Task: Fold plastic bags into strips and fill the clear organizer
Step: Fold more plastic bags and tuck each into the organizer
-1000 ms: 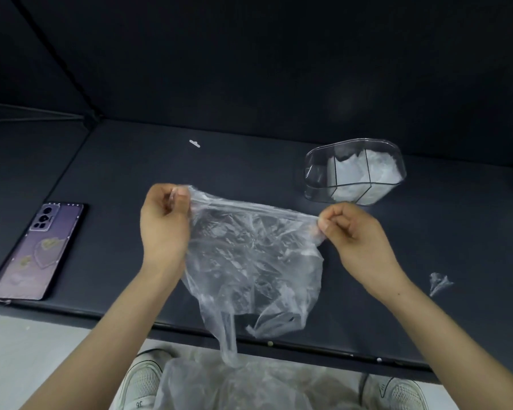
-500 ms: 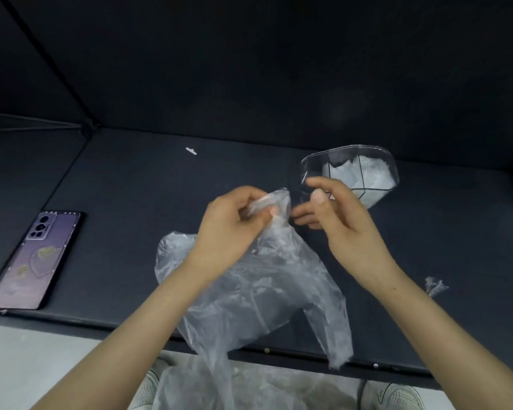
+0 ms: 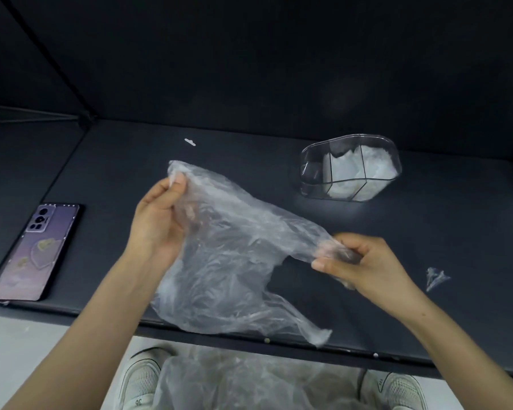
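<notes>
Plastic bag [image 3: 228, 261] was off the table [image 3: 125, 179], held up in the air at frame centre and stretched between both hands. Its lower edge hung across the table's near rim at 6 o'clock.

Left hand [image 3: 157, 220], at 9 o'clock of the bag: thumb and fingers clamped on the bag's top corner, with film bunched above the fingertips.

Right hand [image 3: 365, 264], at 3 o'clock of the bag: fingers curled tight round the gathered opposite end, thumb on top.

The bag was crumpled and translucent, with one loose tail pointing to 5 o'clock.

Clear organizer [image 3: 307, 176] sat on the table at 2 o'clock, well apart from both hands. It was upright, with inner dividers visible and white folded plastic in its centre and right compartments.

Phone [image 3: 36, 250] lay face down at 9 o'clock near the table's front edge. A small white scrap [image 3: 190, 142] lay at 11 o'clock. A crumpled plastic bit [image 3: 436, 278] lay at 4 o'clock, just beyond the right wrist.

Under the table edge at 6 o'clock was a heap of more clear bags [image 3: 249, 380] between two white shoes [image 3: 139, 380].
</notes>
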{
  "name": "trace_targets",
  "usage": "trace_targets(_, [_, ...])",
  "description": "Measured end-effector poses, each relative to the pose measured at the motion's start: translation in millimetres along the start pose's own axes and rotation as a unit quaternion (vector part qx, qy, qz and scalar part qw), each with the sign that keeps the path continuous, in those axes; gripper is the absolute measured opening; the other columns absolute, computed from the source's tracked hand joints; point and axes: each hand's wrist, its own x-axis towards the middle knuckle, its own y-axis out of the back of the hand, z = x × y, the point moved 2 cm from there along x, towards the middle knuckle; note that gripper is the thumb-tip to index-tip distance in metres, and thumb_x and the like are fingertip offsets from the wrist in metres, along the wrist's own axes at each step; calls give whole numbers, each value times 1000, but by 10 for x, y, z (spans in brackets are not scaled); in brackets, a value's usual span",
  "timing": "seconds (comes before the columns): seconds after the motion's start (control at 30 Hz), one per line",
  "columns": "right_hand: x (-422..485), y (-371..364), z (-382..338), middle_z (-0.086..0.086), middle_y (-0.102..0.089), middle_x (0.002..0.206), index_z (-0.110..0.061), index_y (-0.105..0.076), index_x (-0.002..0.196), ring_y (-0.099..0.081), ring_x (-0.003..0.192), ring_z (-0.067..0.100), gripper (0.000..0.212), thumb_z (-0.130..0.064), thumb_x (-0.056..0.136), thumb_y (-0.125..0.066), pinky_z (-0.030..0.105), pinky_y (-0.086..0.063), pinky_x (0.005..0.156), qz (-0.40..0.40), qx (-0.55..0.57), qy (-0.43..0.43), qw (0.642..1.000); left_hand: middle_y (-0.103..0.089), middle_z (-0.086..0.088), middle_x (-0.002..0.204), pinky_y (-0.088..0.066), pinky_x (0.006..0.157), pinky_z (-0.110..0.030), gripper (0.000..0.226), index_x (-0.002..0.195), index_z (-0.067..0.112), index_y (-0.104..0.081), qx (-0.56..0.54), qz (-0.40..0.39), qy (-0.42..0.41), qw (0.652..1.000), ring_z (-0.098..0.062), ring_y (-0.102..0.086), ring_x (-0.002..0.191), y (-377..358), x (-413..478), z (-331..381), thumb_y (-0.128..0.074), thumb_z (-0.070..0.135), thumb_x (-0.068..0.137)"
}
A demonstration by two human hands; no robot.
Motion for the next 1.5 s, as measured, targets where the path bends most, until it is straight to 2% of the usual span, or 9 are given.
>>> trace_targets(0.3, [111, 229, 97, -11, -58, 60, -26, -70, 58, -53, 60, 1, 11, -20, 63, -77, 11, -44, 64, 19, 120, 0, 993, -66, 7, 76, -56, 75, -30, 7, 78, 20, -66, 27, 45, -8, 999, -8, -63, 71, 271, 117, 68, -72, 22, 82])
trace_targets(0.53, [114, 303, 126, -5, -70, 83, -22, -67, 56, -62, 79, 5, 49, -66, 44, -85, 13, -47, 65, -26, 114, -41, 992, -61, 14, 68, -49, 51, -18, 13, 74, 24, -62, -68, 39, 36, 996, -2, -56, 52, 211, 106, 85, -64, 24, 87])
trace_targets(0.7, [186, 342, 156, 19, -62, 61, 12, -55, 66, -55, 54, 19, 47, -28, 69, -80, 24, -46, 55, 59, 33, -65, 996, -64, 8, 68, -54, 59, -22, 12, 76, 18, -60, 36, 82, -6, 996, -8, -64, 62, 251, 185, 57, -67, 17, 86])
trace_targets(0.9, [358, 364, 277, 5, -56, 55, -11, -52, 76, -50, 40, 9, 23, -5, 81, -74, 22, -40, 39, 174, 25, -99, 979, -58, 11, 57, -49, 51, -24, 17, 81, 18, -58, 274, 124, -174, 938, -4, -51, 49, 208, 234, -93, -58, 14, 97])
trace_targets(1.03, [553, 390, 341, 5, -61, 75, -18, -58, 86, -58, 57, 10, 16, -19, 83, -74, 37, -52, 60, 237, -52, -78, 967, -50, 8, 65, -39, 61, -28, 14, 87, 16, -51, 456, 119, -245, 847, -6, -43, 56, 148, 420, -271, -50, 23, 100])
trace_targets(1.17, [373, 357, 148, 3, -61, 112, -15, -57, 117, -56, 100, 23, 62, -62, 77, -62, 43, -45, 90, 330, -311, 35, 891, -55, 8, 80, -45, 77, -31, 20, 97, 15, -47, 460, 131, -156, 864, -12, -53, 73, 11, 617, -289, -53, 35, 98])
trace_targets(1.3, [-31, 107, 121, -12, -62, 110, -23, -65, 115, -52, 102, 5, 81, -85, 68, -44, 31, -41, 91, 102, -311, 53, 943, -60, -6, 110, -50, 91, -36, 49, 112, 17, -47, 317, 88, -2, 944, -19, -61, 100, 104, 444, -138, -53, 60, 90])
trace_targets(1.43, [-194, -12, 535, -24, -52, 105, -35, -67, 104, -49, 102, 7, 74, -87, 56, -43, 30, -36, 92, -73, -412, -43, 907, -68, -19, 90, -52, 83, -43, 66, 96, -3, -61, 605, 75, -2, 793, -33, -64, 84, 420, -176, -156, -46, 61, 92])
trace_targets(1.5, [-218, -27, 613, -21, -54, 97, -31, -67, 85, -51, 97, 10, 45, -70, 64, -63, 34, -40, 90, -42, -371, -50, 927, -69, -13, 75, -54, 71, -37, 51, 90, 2, -65, 587, 18, 46, 808, -25, -65, 68, 487, -455, -282, -49, 50, 95])
